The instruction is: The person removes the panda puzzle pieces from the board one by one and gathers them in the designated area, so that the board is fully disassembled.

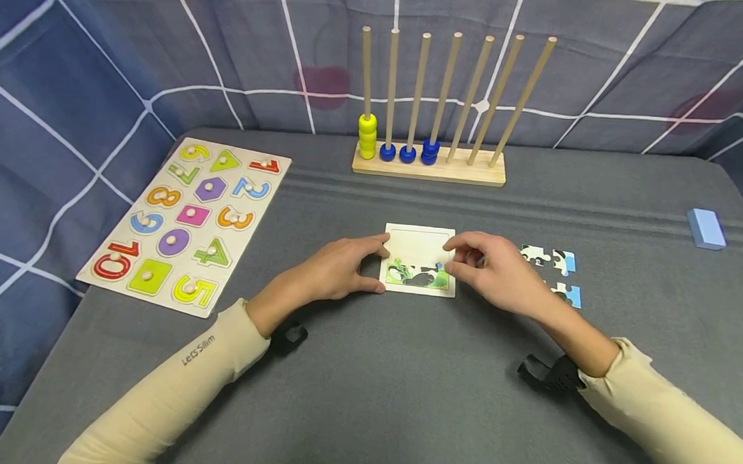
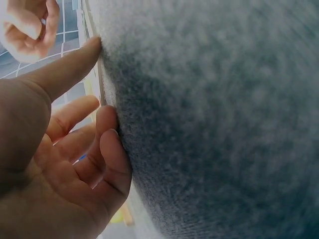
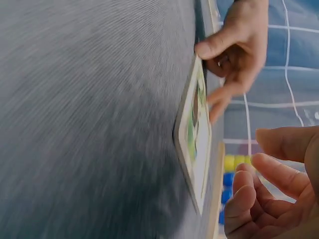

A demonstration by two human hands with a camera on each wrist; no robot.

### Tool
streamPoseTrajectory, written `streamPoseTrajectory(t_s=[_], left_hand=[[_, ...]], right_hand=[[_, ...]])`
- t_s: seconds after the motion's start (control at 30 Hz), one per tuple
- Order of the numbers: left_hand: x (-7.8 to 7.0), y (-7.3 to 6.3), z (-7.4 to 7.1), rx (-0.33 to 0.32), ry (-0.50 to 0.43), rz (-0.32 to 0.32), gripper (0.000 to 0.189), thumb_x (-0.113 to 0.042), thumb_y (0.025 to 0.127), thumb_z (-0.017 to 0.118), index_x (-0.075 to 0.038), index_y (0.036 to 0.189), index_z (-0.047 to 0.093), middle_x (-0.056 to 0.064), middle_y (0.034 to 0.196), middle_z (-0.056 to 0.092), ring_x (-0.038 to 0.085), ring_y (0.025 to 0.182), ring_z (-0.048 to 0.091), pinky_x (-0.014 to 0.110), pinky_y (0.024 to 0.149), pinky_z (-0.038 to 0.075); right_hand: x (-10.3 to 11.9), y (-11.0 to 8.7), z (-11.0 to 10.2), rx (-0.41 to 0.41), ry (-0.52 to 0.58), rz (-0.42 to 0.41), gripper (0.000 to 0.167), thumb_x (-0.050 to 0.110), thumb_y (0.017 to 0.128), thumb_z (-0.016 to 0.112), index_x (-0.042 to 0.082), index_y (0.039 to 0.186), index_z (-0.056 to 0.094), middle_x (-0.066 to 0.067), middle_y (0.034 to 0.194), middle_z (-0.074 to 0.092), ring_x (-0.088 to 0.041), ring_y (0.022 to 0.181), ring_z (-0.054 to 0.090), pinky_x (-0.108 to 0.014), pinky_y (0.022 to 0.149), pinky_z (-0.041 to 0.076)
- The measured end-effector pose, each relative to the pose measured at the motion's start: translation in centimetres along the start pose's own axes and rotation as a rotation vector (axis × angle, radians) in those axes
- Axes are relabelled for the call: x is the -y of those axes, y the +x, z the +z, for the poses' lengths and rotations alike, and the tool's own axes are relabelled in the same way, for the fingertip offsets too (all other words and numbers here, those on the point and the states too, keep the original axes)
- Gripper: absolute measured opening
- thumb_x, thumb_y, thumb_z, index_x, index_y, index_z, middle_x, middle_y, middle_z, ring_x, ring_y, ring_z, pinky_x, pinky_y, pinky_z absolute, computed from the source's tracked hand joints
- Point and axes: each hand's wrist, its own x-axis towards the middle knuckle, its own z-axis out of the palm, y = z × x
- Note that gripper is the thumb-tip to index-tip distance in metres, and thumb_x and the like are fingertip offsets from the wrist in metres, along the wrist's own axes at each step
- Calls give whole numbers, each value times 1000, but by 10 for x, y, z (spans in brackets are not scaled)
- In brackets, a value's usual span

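A small framed jigsaw board (image 1: 418,243) lies flat between the hands. Its lower part holds joined jigsaw pieces (image 1: 420,275) with a black-and-white animal on green; the upper part is bare. My left hand (image 1: 343,267) touches the board's left side, thumb near the lower corner and fingers near the upper one. Just over the board's right edge hovers my right hand (image 1: 498,272), thumb and fingers bent loosely. In the right wrist view that hand (image 3: 279,186) shows nothing between its fingertips, apart from the board. Loose jigsaw pieces (image 1: 563,262) lie right of it, some partly hidden.
At the left lies a number-and-shape peg board (image 1: 185,226). Behind the jigsaw stands a wooden peg rack (image 1: 428,169) with yellow and blue beads. A light blue block (image 1: 706,228) sits far right. A checked cloth (image 1: 230,49) hangs behind the grey table.
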Motion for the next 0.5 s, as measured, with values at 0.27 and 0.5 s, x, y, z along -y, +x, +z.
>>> streamPoseTrajectory(t_s=[0.27,0.5], left_hand=[[-1,2,0,7,3,18,52,-30,87,78,-6,131,60,11,153,41,28,135,45,42,108,35],[0,2,0,7,5,5,55,-30,87,78,-7,133,59,11,153,40,29,135,44,43,108,35]], right_hand=[[10,27,32,68,-15,-25,26,9,88,71,-1,113,69,-3,83,62,-15,72,54,-35,67,43],[12,36,45,106,-86,-15,30,13,87,74,-1,114,70,-1,82,60,-14,70,51,-35,67,43]])
